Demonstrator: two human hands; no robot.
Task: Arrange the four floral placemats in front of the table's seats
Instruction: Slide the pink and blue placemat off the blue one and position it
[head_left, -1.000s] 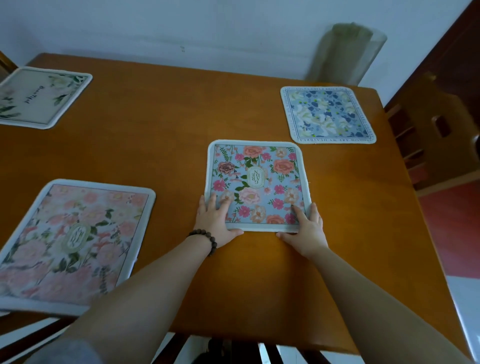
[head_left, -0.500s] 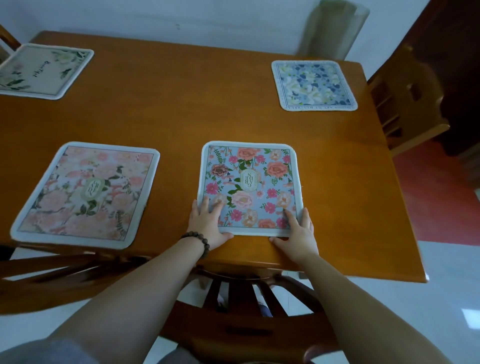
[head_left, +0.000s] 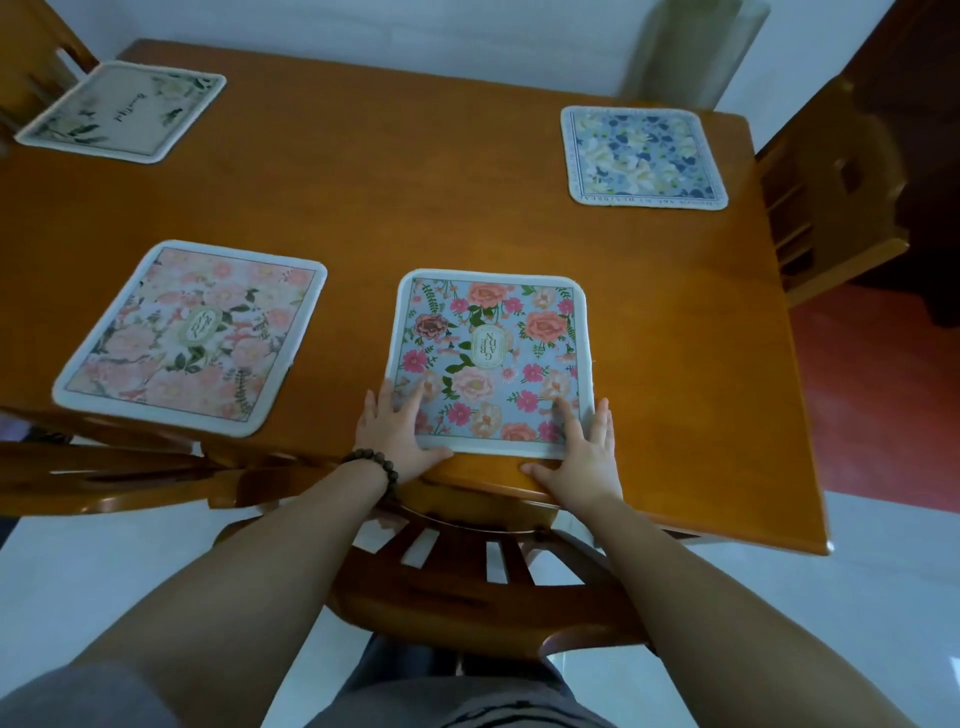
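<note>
Both hands lie flat, fingers straight: left hand (head_left: 400, 436) and right hand (head_left: 584, 452) press the blue floral placemat (head_left: 491, 358) at the table (head_left: 415, 208) near edge, above the chair (head_left: 483, 577). Last mat placed, I'd say; next, just lifting clear.

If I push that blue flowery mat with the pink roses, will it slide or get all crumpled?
It would probably slide: the blue rose placemat lies flat on the smooth, glossy table. It looks thin and soft-edged, so lifting one corner would likely make it droop. Flat fingers on it, like the left hand and right hand, should prevent bunching.
</note>
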